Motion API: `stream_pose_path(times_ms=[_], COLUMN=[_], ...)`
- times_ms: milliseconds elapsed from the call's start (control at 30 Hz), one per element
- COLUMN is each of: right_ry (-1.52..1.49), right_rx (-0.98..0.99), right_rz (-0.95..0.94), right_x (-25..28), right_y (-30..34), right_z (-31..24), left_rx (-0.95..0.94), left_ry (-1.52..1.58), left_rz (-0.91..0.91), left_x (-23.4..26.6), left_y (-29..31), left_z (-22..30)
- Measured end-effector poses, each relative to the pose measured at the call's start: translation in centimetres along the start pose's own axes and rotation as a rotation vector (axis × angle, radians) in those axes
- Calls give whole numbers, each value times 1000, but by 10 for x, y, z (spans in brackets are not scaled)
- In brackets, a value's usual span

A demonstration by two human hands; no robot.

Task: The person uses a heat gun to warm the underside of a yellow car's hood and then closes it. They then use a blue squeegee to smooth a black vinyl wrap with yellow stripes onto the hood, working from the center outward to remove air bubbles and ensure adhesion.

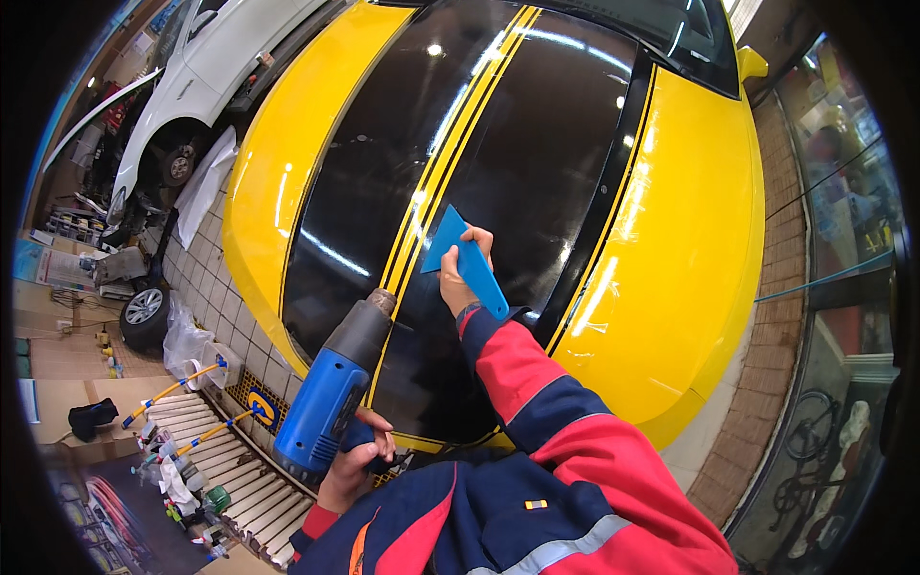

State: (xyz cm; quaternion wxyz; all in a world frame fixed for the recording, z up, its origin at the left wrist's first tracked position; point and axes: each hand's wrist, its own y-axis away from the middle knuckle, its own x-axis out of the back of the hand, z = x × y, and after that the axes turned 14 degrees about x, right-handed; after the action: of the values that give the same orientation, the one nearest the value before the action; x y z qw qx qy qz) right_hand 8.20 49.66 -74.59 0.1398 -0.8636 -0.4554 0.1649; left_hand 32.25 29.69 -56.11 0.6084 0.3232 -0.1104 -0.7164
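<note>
My right hand [467, 266] grips a blue plastic squeegee [474, 271] by its handle, the wide blade pointing up and left over the car hood. Wrapped round the handle of a blue and black heat gun [331, 391] is my left hand [359, 460]. The gun's metal nozzle [382, 301] points away from me over the hood, near the yellow stripes. Below both hands spreads the glossy black hood [537, 125], with yellow double stripes [458, 120] down its middle. Whether the squeegee blade touches the surface, I cannot tell.
Yellow fenders [661, 249] flank the hood. To the left stand a white car [216, 57] with its front parts off, a loose wheel [145, 313] and a slatted bench [216, 450] with bottles beside it. Glass panels [853, 220] run along the right.
</note>
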Motion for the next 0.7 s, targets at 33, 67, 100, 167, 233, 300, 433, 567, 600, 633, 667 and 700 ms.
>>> stream_pose_path(times_ms=[33, 67, 100, 167, 233, 300, 433, 567, 600, 633, 667, 700], right_ry=[-18, -23, -47, -77, -80, -242, 279, 522, 517, 513, 553, 503], right_rx=[-28, -21, -30, -138, -97, -188, 415, 815, 809, 804, 756, 820], right_rz=[0, 3, -6, -30, -69, -48, -537, -1086, -1095, -1106, -1172, -1110], right_x=[-4, -5, -5, -5, 7, 29, 80, 95, 94, 93, 90, 87], right_y=[0, -2, -4, -15, -30, -43, -52, -31, -29, -27, -27, -30], right_z=[1, 1, -1, -12, -30, -53, -86, -86, -81, -74, -68, -61], left_rx=[-2, -7, -12, -12, -24, -59, -64, -70, -75, -93, -74, -67], left_ry=[-7, -12, -17, -24, -23, -18, 20, 26, 22, 13, 21, 25], left_rz=[2, 4, 3, -14, -49, -87, -75, -110, -116, -118, -109, -96], left_x=[-1, -2, -3, -2, 0, 2, 7, 10, 10, 10, 10, 10], left_y=[0, 1, 2, 5, 11, 17, 25, 20, 20, 19, 20, 20], left_z=[2, 3, 4, 4, 1, -4, -12, -13, -13, -12, -12, -12])
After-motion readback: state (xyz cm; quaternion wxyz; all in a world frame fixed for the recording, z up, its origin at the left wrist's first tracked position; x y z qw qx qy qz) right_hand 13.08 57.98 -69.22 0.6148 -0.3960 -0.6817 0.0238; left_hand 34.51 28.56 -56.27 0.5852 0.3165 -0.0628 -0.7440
